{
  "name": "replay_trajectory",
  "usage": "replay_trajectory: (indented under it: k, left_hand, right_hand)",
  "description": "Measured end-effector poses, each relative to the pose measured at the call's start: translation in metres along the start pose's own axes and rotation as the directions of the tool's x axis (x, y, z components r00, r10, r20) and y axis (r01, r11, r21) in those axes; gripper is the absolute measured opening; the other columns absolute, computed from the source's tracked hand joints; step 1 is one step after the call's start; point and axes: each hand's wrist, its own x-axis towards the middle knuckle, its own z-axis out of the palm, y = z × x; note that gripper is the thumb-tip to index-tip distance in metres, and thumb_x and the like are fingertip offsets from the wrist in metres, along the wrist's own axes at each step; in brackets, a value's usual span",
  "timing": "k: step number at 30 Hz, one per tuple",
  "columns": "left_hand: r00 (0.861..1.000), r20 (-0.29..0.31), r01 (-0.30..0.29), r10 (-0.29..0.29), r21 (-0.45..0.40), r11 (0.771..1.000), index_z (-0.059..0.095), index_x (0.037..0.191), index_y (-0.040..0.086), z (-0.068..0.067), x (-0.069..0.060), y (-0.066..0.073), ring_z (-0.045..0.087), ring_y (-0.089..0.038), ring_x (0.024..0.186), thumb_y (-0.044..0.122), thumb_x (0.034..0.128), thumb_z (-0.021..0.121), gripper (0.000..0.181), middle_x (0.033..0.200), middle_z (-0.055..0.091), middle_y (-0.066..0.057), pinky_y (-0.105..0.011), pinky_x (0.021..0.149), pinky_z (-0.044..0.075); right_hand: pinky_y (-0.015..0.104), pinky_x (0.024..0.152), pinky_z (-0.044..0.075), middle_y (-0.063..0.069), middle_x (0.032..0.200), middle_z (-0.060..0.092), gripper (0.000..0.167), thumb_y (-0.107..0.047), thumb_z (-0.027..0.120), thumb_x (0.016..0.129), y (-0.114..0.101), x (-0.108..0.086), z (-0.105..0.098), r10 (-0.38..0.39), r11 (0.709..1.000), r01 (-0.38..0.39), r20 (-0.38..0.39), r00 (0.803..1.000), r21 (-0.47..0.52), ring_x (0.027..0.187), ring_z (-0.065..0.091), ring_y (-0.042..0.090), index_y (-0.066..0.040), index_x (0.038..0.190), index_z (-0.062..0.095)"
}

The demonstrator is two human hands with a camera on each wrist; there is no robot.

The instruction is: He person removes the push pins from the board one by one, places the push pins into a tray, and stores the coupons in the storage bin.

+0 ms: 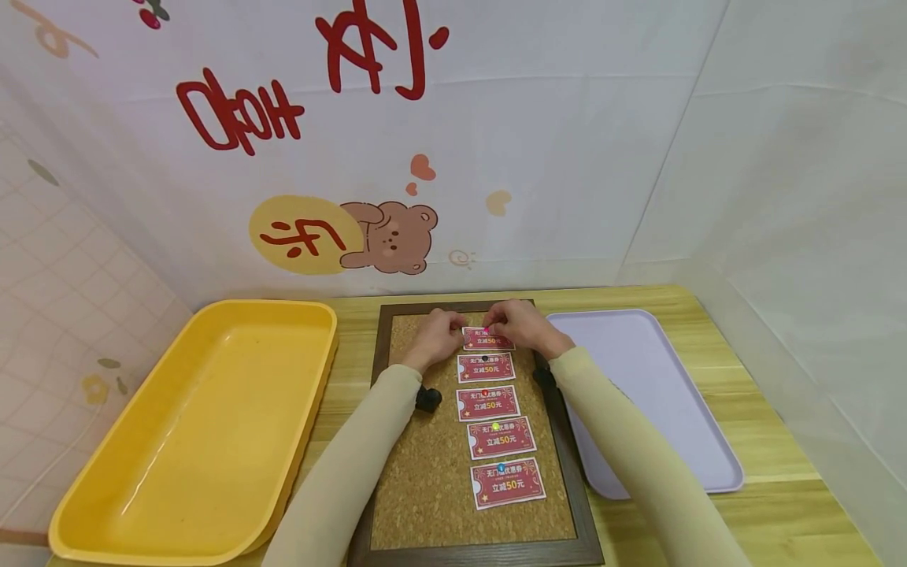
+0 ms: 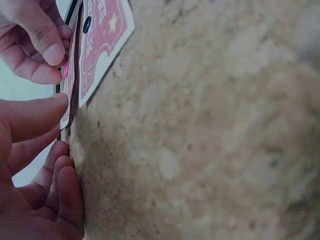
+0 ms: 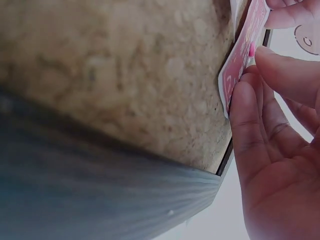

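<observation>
At the top of the corkboard [image 1: 425, 472], my left hand [image 1: 435, 339] pinches the left end of the uppermost red coupon [image 1: 489, 343], its thumb on the face in the left wrist view. My right hand [image 1: 523, 324] has its thumb and fingertips at a pink pushpin [image 3: 252, 49] on that coupon's upper edge. The fingers of the right hand [image 3: 280, 135] lie along the coupon's edge in the right wrist view. Below it, a column of coupons [image 1: 487, 403] lies on the cork, each with a pin at its top: black, red, yellow and blue.
A deep yellow tray [image 1: 205, 425] stands left of the board. To the right, a flat lavender tray [image 1: 652, 394] lies partly under the right forearm. The board's dark frame [image 1: 577, 488] borders the cork. A printed wall cloth [image 1: 553, 157] hangs behind the wooden table [image 1: 779, 441].
</observation>
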Motion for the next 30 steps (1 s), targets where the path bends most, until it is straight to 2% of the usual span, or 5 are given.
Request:
replay_trajectory:
  k: [6, 15, 20, 26, 30]
  left_hand:
    - [1.0, -0.025, -0.001, 0.001, 0.01, 1.0, 0.071, 0.121, 0.001, 0.0018, -0.0012, 0.0045, 0.052, -0.028, 0.106, 0.006, 0.0966, 0.068, 0.025, 0.116, 0.059, -0.014, -0.045, 0.097, 0.045]
    - [0.999, -0.03, 0.032, -0.034, -0.053, 0.998, 0.071, 0.119, 0.004, 0.0037, 0.0025, 0.0025, 0.056, -0.024, 0.096, 0.007, 0.0984, 0.067, 0.021, 0.106, 0.064, -0.01, -0.041, 0.09, 0.048]
    - [1.0, -0.024, 0.002, -0.002, -0.027, 1.0, 0.072, 0.119, 0.004, 0.0006, 0.0051, 0.0027, 0.059, -0.023, 0.094, 0.007, 0.0986, 0.067, 0.021, 0.104, 0.067, -0.009, -0.039, 0.087, 0.049]
    - [0.999, -0.016, -0.032, 0.031, -0.067, 0.997, 0.07, 0.123, 0.006, -0.0029, 0.0058, 0.0032, 0.061, -0.023, 0.092, 0.003, 0.0982, 0.065, 0.025, 0.102, 0.07, -0.009, -0.041, 0.086, 0.05]
    - [0.999, -0.023, -0.047, 0.045, -0.079, 0.996, 0.071, 0.118, 0.007, -0.002, 0.0062, 0.0018, 0.062, -0.023, 0.091, 0.004, 0.0985, 0.065, 0.021, 0.098, 0.071, -0.008, -0.041, 0.086, 0.05]
  right_hand:
    - [0.044, 0.087, 0.052, 0.004, 0.098, 0.075, 0.011, -0.007, 0.068, 0.098, -0.0009, -0.0001, 0.0, 0.012, 1.0, -0.012, 0.016, 1.0, -0.001, 0.089, 0.066, 0.02, -0.008, 0.104, 0.077]
    - [0.039, 0.081, 0.051, 0.003, 0.092, 0.073, 0.009, -0.006, 0.067, 0.098, 0.0, 0.0045, 0.0042, 0.031, 0.999, -0.031, 0.025, 0.999, 0.024, 0.082, 0.063, 0.018, -0.009, 0.101, 0.075]
    - [0.036, 0.079, 0.051, 0.002, 0.092, 0.072, 0.009, -0.006, 0.066, 0.099, 0.0005, 0.0062, 0.0045, 0.058, 0.997, -0.061, 0.044, 0.997, 0.051, 0.081, 0.062, 0.017, -0.009, 0.101, 0.074]
    - [0.032, 0.071, 0.049, 0.004, 0.09, 0.07, 0.008, -0.004, 0.065, 0.097, 0.0005, 0.0068, 0.0029, 0.063, 0.994, -0.069, 0.068, 0.996, 0.086, 0.075, 0.06, 0.017, -0.005, 0.102, 0.072]
    - [0.031, 0.072, 0.048, 0.004, 0.089, 0.07, 0.007, -0.004, 0.066, 0.097, 0.0006, 0.0069, 0.0019, 0.069, 0.995, -0.074, 0.072, 0.995, 0.073, 0.075, 0.06, 0.016, -0.005, 0.101, 0.071]
